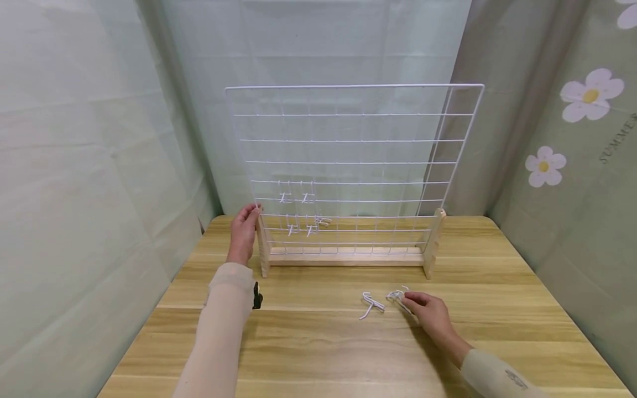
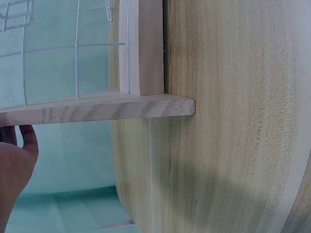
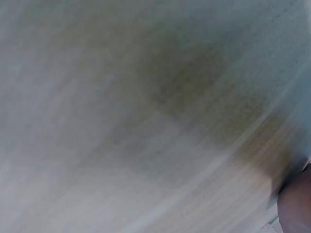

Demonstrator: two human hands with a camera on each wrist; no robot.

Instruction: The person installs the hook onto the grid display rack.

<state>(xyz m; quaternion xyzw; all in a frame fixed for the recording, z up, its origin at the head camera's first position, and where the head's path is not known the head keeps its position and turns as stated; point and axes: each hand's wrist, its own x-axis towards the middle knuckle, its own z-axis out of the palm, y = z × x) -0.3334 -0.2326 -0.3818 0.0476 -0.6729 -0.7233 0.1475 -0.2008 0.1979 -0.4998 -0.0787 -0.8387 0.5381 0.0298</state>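
A white wire grid panel (image 1: 363,140) stands upright in a pale wooden base (image 1: 348,260), several white wire hooks (image 1: 307,198) hanging low on its left half. My left hand (image 1: 244,233) holds the top of the left wooden side support (image 1: 264,249). In the left wrist view, part of that hand (image 2: 17,165) shows against the support (image 2: 116,108). Lower right, my right hand (image 1: 433,316) pinches a white hook (image 1: 397,296) at table level. A loose white hook (image 1: 372,304) lies just left of it. The right wrist view is blurred, with only a bit of the hand (image 3: 295,206) showing.
The wooden table (image 1: 308,342) extends in front of the rack. Another white hook shape (image 1: 323,221) shows at the grid's lower left; whether it hangs or lies behind is unclear. Pale curtains (image 1: 99,166) enclose the left, back and right sides.
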